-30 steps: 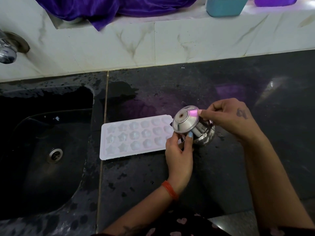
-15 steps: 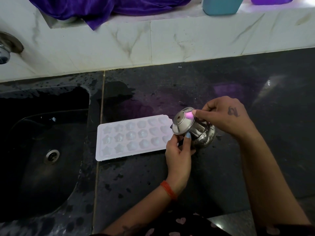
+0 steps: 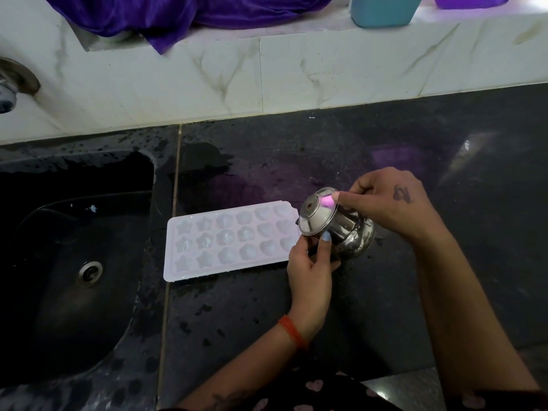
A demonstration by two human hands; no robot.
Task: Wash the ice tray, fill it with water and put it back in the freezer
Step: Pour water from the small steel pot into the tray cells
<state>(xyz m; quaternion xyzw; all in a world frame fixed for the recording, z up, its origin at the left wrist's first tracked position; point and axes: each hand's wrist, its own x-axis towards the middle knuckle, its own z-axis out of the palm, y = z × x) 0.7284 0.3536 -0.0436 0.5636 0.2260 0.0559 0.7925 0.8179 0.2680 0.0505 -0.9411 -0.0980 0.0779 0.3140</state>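
A white ice tray [image 3: 228, 241] with star and heart moulds lies flat on the wet black counter, right of the sink. Over its right end a small steel pot [image 3: 335, 225] is tipped on its side, its base facing left toward the tray. My right hand [image 3: 388, 203] grips the pot from above, fingers curled over its body. My left hand [image 3: 311, 262] holds it from below, thumb and fingers at the rim of the base. The pot's mouth is hidden, so I cannot tell whether water is running out.
A black sink [image 3: 74, 262] with a steel drain [image 3: 89, 271] fills the left. A tap [image 3: 9, 90] sticks out at the far left. On the marble ledge behind lie a purple cloth [image 3: 178, 16] and a teal container [image 3: 382, 10]. The counter [image 3: 444, 143] is splashed with water.
The pot has shifted slightly right over the tray's end while both hands kept their hold. The tray has not moved on the counter.
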